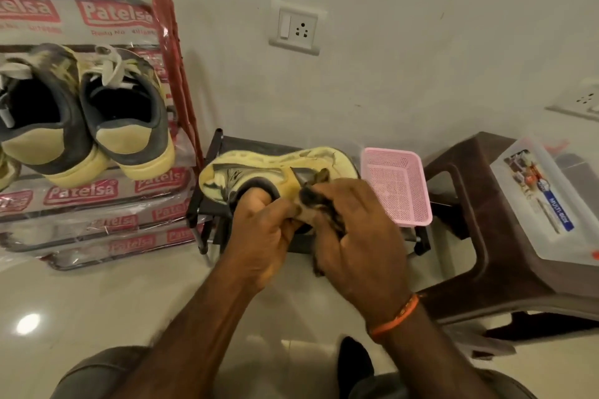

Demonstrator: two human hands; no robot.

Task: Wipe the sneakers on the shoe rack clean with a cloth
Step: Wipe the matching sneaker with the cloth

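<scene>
Sneakers resting on the plastic-wrapped shoe rack at left, one sneaker gripped inside its collar by the left hand, right hand pressing a dark cloth on its heel, so wiping seems unfinished; pink basket, brown stool, tiled floor.

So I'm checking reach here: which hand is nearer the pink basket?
Right. The right hand, pressing the cloth on the sneaker, sits just left of the pink basket. The left hand, inside the sneaker's opening, is farther left.
</scene>
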